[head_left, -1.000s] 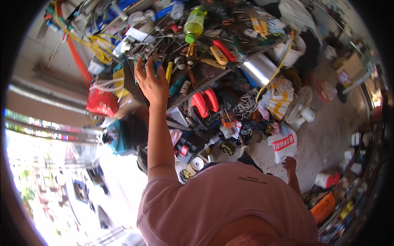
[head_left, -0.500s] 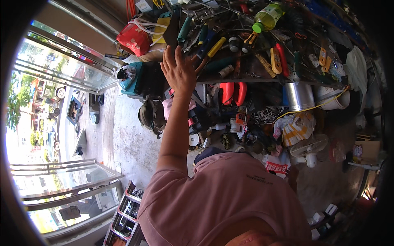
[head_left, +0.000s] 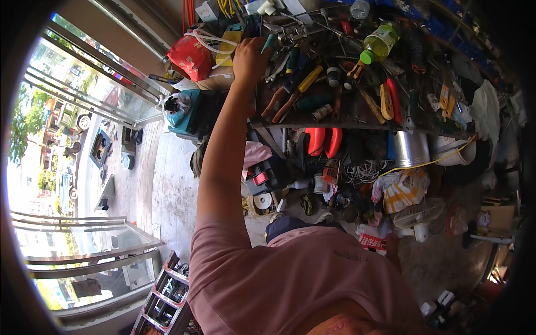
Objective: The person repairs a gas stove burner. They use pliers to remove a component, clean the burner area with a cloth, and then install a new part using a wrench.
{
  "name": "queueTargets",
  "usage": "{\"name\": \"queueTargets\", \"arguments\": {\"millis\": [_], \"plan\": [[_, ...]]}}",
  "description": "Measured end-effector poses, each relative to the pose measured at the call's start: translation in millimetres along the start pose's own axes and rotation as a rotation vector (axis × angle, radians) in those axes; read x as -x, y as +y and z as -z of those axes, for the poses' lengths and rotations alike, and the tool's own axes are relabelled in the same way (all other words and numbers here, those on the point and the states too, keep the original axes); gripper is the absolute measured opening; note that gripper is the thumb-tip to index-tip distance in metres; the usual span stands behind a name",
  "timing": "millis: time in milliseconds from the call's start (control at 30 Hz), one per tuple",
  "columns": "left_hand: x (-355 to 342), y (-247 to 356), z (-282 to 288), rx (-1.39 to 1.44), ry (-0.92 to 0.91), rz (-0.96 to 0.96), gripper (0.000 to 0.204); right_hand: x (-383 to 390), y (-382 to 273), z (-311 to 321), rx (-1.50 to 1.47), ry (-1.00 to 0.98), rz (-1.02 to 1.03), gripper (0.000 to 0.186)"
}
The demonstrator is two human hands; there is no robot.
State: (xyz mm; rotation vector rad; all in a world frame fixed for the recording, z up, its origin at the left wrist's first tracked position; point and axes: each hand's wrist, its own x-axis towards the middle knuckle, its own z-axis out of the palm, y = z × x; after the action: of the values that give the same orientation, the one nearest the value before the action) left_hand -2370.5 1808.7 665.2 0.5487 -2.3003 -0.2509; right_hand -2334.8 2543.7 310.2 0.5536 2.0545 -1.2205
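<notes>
My left hand (head_left: pixel 249 60) reaches up to the far left of the cluttered workbench. Its fingers are closed around a tool with a teal handle (head_left: pixel 268 43); the rest of that tool is hidden. Beside the hand lie a yellow-handled tool (head_left: pixel 310 79) and several other hand tools. A red bag (head_left: pixel 191 58) with white cords sits just left of it. My right hand (head_left: pixel 393 249) hangs low at my side in shadow, near a red and white packet (head_left: pixel 371 240). Its fingers cannot be made out.
On the bench (head_left: pixel 357 124) a green-capped bottle (head_left: pixel 381 42) lies among pliers and cutters (head_left: pixel 386 102). Below its edge are a metal cylinder (head_left: pixel 410 148), a white fan (head_left: pixel 419 220) and coiled wire (head_left: pixel 363 171). A ladder (head_left: pixel 167 293) stands at lower left.
My left hand has moved farther up the bench and closed from spread fingers onto the teal-handled tool. The view has shifted slightly. My right hand stays low.
</notes>
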Motion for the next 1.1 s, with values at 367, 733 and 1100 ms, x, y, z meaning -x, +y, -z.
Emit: {"name": "queueTargets", "arguments": {"millis": [367,733,1100], "plan": [[-88.6,-35.1,-104.7,-0.033,-0.426,-0.007,0.041,75.1,89.6,6.5,-0.262,0.200,-0.118,0.018],[-100.1,96.7,80.5,1.171,-0.400,-0.003,0.026,141.1,-156.5,-67.8,-0.285,-0.010,0.729,0.046],[159.0,200.0,60.2,0.712,-0.942,-0.715,0.040,200.4,-265.5,-153.8,-0.580,-0.556,0.602,0.068]]}}
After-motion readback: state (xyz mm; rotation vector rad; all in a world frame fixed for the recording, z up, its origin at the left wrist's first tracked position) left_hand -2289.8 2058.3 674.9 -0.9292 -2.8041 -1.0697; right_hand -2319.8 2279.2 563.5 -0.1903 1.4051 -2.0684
